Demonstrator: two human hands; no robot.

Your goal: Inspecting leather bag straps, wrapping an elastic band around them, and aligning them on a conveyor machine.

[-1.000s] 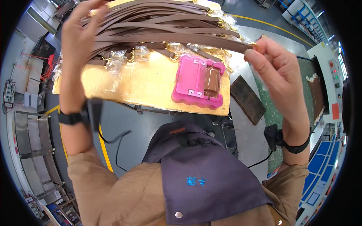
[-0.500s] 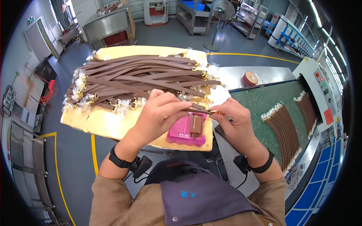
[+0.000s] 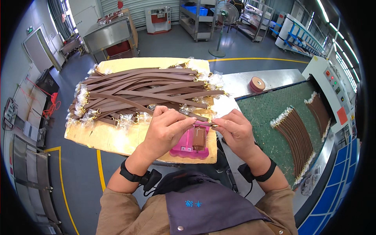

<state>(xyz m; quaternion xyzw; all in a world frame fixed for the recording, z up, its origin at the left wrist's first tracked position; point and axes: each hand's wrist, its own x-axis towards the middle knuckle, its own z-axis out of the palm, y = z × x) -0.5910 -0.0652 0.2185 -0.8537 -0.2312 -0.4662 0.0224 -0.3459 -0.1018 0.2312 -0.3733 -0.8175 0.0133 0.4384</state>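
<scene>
Brown, leather-like strap is pinched by my left hand and right hand, thumbs against fingers, probably to steady the short span, above the table's near right corner. Beneath sits a scalloped pink holder with a glossy brown roller; flat straps lie crossed toward the far edge.

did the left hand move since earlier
Yes: the left hand moved rightward, from the left end of the brown strap pile toward the pink roller tray.

Here on the dark apron, two blue characters show! Above the door, a green sign, too small to read.
</scene>
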